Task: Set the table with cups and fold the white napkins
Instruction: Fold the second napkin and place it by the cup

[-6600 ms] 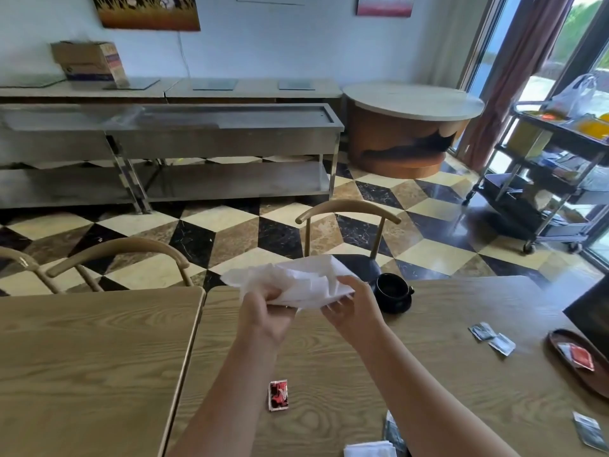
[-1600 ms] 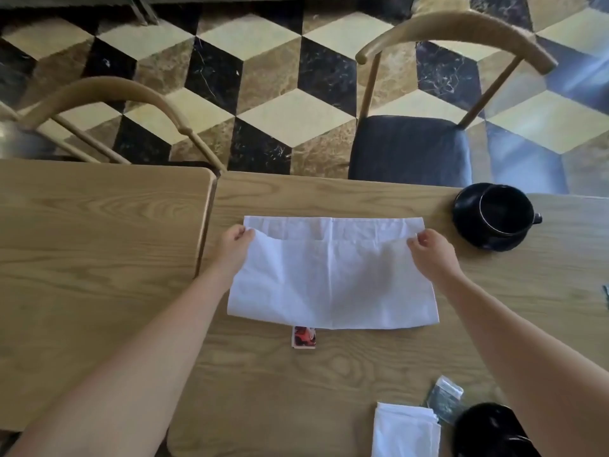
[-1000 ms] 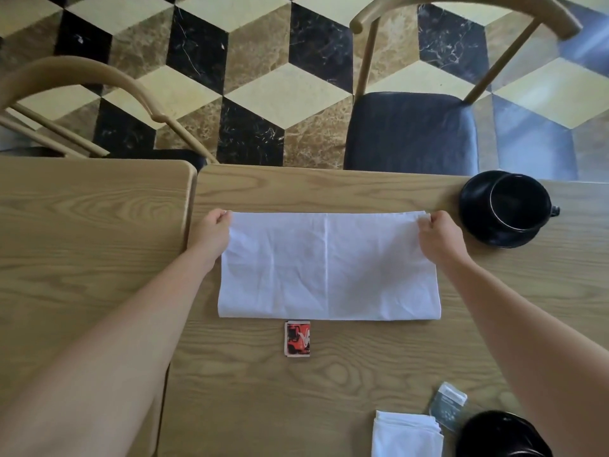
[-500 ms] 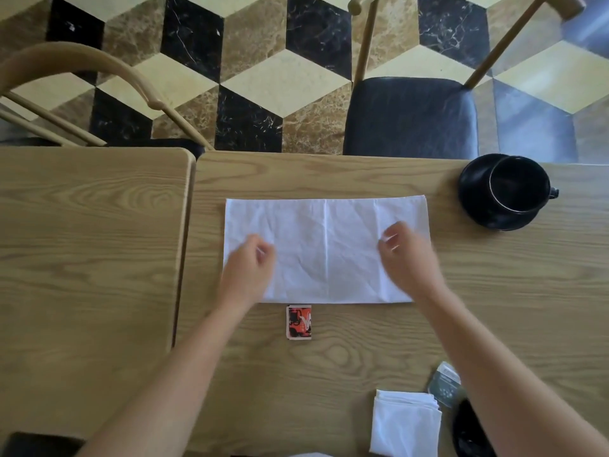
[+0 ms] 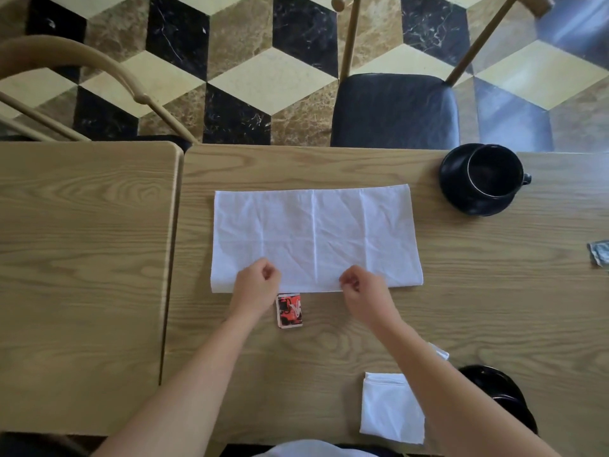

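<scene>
A white napkin [image 5: 314, 240], folded into a long rectangle with creases running across it, lies flat on the right-hand wooden worktop [image 5: 461, 308], near the middle of the view. Both hands sit at its near edge, around 6 o'clock of the cloth. The left hand [image 5: 258, 288] has its fingers curled in on the near-left part of the edge, and the right hand [image 5: 362, 288] is curled the same way just right of the centre crease; each looks to be pinching the cloth edge, though the fingertips are hidden.

Touching the napkin's near edge, between the two wrists, lies a small red packet [image 5: 290, 311]. At 2 o'clock from the napkin a black cup on a saucer [image 5: 484, 179] stands apart from the cloth. At 5 o'clock, near the worktop's front edge, rests a smaller folded napkin [image 5: 392, 409], with another black cup [image 5: 497, 390] beside it, partly covered by the right forearm.
</scene>
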The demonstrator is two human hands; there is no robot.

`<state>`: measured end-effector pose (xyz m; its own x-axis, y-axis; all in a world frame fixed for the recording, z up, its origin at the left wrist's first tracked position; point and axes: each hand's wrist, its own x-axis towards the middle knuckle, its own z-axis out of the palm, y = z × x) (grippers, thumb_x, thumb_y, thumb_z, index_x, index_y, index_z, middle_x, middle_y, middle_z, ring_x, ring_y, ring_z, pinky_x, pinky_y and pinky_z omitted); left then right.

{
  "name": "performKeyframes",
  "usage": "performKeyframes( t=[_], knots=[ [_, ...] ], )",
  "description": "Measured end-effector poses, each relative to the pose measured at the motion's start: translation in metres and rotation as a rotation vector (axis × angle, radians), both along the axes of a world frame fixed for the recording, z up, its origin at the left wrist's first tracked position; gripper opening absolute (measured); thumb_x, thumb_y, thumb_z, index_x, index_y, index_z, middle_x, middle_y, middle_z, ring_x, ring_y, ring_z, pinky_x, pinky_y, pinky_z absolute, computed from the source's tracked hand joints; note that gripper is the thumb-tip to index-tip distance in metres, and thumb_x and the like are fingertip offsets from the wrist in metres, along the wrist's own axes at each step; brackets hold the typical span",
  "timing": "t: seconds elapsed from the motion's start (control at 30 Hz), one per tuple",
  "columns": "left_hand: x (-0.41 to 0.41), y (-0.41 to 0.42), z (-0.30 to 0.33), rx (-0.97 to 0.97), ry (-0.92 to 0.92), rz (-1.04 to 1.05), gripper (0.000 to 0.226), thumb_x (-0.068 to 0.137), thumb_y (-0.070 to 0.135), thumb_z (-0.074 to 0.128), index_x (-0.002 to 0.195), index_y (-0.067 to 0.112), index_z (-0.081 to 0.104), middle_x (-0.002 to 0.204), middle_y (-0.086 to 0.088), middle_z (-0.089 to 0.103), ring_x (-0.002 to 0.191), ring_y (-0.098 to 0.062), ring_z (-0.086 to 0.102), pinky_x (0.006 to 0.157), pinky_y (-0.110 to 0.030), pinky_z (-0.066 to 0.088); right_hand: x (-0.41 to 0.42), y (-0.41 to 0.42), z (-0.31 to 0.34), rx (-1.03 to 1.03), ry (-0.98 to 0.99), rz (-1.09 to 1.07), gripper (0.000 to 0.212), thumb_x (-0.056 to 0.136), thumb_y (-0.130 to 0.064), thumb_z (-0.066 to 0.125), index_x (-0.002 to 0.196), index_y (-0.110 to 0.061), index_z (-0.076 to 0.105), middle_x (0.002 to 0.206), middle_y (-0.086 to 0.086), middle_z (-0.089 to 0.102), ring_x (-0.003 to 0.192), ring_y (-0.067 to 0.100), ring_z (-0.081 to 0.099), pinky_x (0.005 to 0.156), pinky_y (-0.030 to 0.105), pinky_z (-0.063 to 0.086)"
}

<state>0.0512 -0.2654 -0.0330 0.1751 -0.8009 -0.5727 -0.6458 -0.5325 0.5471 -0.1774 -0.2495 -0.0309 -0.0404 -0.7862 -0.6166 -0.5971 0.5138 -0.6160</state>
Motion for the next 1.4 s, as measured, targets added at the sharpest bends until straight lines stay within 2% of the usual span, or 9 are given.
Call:
performKeyframes(
  t=[0.17, 0.4, 0.57, 0.7, 0.8, 0.9, 1.07, 1.17, 1.4],
  knots=[
    [0.054, -0.001, 0.000, 0.031, -0.107, 0.200, 0.017, 0.086, 0.017, 0.053, 0.073, 0.012, 0.061, 0.062, -0.003, 0.069, 0.063, -0.022, 0.068, 0.059, -0.032, 0.050, -0.068, -0.003, 0.002, 0.053, 0.181, -0.150, 0.017, 0.084, -0.013, 0.056, 0.078, -0.026, 0.064, 0.076, -0.014, 0.067, 0.069, -0.004, 0.057, 0.051, 0.009, 0.034],
    [0.064, -0.011, 0.005, 0.108, -0.040, 0.361, 0.019, 0.087, 0.016, 0.048, 0.079, 0.006, 0.062, 0.059, -0.004, 0.072, 0.057, -0.023, 0.072, 0.053, -0.029, 0.051, -0.083, -0.013, 0.008, 0.156, 0.123, -0.140, 0.015, 0.085, -0.013, 0.055, 0.084, -0.024, 0.067, 0.084, -0.004, 0.070, 0.081, 0.017, 0.066, 0.056, 0.024, 0.042],
    [0.008, 0.007, 0.021, 0.020, 0.253, 0.667, 0.010, 0.081, 0.015, 0.054, 0.075, 0.009, 0.057, 0.047, 0.004, 0.052, 0.041, -0.011, 0.044, 0.050, -0.028, 0.035, -0.090, -0.065, 0.021, 0.030, 0.225, -0.025, 0.024, 0.087, -0.020, 0.058, 0.112, -0.021, 0.058, 0.089, -0.006, 0.067, 0.077, 0.018, 0.064, 0.057, 0.028, 0.043],
    [-0.076, 0.017, 0.019, 0.358, 0.728, 1.102, 0.015, 0.089, 0.008, 0.054, 0.074, 0.009, 0.058, 0.047, -0.003, 0.061, 0.038, -0.016, 0.056, 0.043, -0.021, 0.044, -0.076, -0.145, 0.025, -0.284, 0.430, 0.319, 0.044, 0.091, -0.019, 0.060, 0.135, -0.016, 0.053, 0.129, 0.008, 0.059, 0.120, 0.034, 0.047, 0.093, 0.042, 0.045],
    [-0.122, 0.017, 0.021, 0.558, 0.956, 1.241, 0.010, 0.094, 0.001, 0.049, 0.093, -0.004, 0.058, 0.083, -0.020, 0.074, 0.073, -0.030, 0.073, 0.062, -0.035, 0.060, -0.060, -0.185, 0.022, -0.251, 0.530, 0.578, 0.052, 0.091, -0.023, 0.062, 0.141, -0.021, 0.047, 0.137, 0.007, 0.057, 0.127, 0.034, 0.044, 0.097, 0.046, 0.042],
    [-0.144, 0.009, 0.022, 0.689, 1.014, 1.252, 0.025, 0.098, 0.010, 0.048, 0.108, -0.011, 0.057, 0.104, -0.024, 0.072, 0.089, -0.034, 0.071, 0.069, -0.039, 0.057, -0.050, -0.199, 0.016, -0.110, 0.645, 0.710, 0.043, 0.089, -0.031, 0.065, 0.128, -0.018, 0.052, 0.130, 0.007, 0.060, 0.123, 0.032, 0.048, 0.094, 0.047, 0.035],
    [-0.153, 0.015, 0.027, 0.939, 0.981, 1.021, 0.045, 0.098, 0.029, 0.057, 0.109, -0.014, 0.062, 0.099, -0.023, 0.077, 0.076, -0.028, 0.075, 0.062, -0.030, 0.056, -0.039, -0.184, 0.028, 0.008, 0.863, 0.812, 0.028, 0.089, -0.027, 0.053, 0.114, -0.022, 0.065, 0.122, 0.009, 0.053, 0.118, 0.031, 0.043, 0.092, 0.045, 0.033],
    [-0.150, 0.023, 0.033, 0.893, 1.024, 1.050, 0.043, 0.092, 0.027, 0.068, 0.114, -0.008, 0.060, 0.104, -0.023, 0.076, 0.094, -0.034, 0.075, 0.077, -0.036, 0.057, -0.032, -0.164, 0.048, 0.155, 0.671, 0.757, 0.017, 0.084, -0.028, 0.057, 0.099, -0.020, 0.060, 0.110, 0.006, 0.059, 0.109, 0.031, 0.053, 0.097, 0.044, 0.041],
    [-0.123, 0.049, 0.069, 0.619, 1.252, 1.128, 0.068, 0.071, 0.039, 0.085, 0.121, 0.001, 0.060, 0.117, -0.014, 0.069, 0.117, -0.033, 0.061, 0.103, -0.044, 0.045, -0.007, -0.102, 0.147, 0.240, 0.239, 0.632, 0.016, 0.075, -0.042, 0.072, 0.080, -0.027, 0.072, 0.072, -0.008, 0.068, 0.061, 0.012, 0.065, 0.046, 0.021, 0.048]
  ],
)
